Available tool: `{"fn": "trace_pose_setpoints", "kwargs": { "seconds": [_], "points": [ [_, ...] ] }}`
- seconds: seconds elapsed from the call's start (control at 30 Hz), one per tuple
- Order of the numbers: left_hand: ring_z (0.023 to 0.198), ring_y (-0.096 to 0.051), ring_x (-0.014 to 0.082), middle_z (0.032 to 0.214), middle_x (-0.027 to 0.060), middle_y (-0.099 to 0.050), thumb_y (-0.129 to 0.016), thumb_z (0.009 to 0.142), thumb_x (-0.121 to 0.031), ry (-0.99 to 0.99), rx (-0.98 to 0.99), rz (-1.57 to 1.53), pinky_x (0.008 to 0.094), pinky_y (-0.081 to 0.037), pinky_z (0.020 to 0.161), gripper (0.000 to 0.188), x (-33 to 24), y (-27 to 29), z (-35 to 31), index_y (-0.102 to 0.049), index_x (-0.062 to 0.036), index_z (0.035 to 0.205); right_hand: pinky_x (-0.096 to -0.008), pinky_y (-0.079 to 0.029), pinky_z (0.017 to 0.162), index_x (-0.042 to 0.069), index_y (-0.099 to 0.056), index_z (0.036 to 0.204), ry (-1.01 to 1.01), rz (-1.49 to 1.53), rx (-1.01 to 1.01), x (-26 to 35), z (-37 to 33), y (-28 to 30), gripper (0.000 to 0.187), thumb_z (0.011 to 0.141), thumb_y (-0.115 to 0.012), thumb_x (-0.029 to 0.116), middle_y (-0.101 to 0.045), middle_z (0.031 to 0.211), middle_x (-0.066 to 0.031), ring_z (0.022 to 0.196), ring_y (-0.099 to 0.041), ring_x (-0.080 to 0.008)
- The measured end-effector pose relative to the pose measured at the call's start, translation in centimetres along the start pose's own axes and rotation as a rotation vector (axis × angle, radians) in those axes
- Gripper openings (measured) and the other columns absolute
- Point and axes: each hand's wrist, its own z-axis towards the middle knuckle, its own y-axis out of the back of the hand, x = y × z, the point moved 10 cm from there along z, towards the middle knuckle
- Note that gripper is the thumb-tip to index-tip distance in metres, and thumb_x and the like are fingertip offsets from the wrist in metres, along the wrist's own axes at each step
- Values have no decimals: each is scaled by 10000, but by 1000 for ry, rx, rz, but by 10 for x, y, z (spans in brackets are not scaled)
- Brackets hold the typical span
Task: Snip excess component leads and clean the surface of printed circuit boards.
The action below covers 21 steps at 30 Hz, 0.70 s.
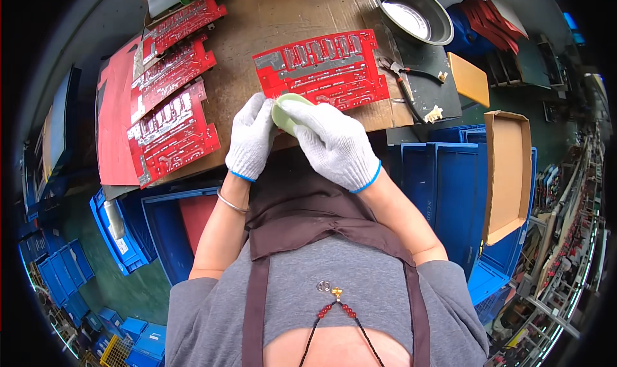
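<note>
Both my hands wear white knit gloves with blue cuffs. At the near edge of the table, my right hand [334, 135] is closed around a pale green oval-shaped tool [286, 115]; its underside is hidden. My left hand [249, 139] has its fingers pressed together at the lower left corner of a red circuit board [324, 71], beside the green tool. That board lies flat on the table, tilted slightly, with a row of silvery parts or pads along its upper half. My fingers cover its near left corner.
More red circuit boards [177, 135] overlap at the left on a red sheet [116, 116]. Pliers [402, 84] and a metal bowl [414, 13] are at the right of the brown tabletop [247, 52]. Blue crates [443, 193] and a cardboard tray [508, 174] stand beside me.
</note>
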Motion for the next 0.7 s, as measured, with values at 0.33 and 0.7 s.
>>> {"fn": "trace_pose_setpoints", "kwargs": {
  "seconds": [0.33,0.7],
  "points": [
    [683,-494,29,876,-42,-633,-545,1092,-268,-104,-31,-74,221,-411,586,252,0,0,4,-666,-51,1136,-314,-603,886,-17,-735,1202,147,101,22,-36,34,50,282,924,-691,-34,-783,1107,-133,978,-760,-196],
    [793,-539,42,969,-14,-655,-571,1082,-237,-86,20,-95,236,-485,683,258,8,1,8,-657,-11,1172,-307,-610,901,-29,-747,1190,133,105,52,-55,51,73,262,941,-665,-42,-786,1090,-133,996,-749,-170]
  ]
}}
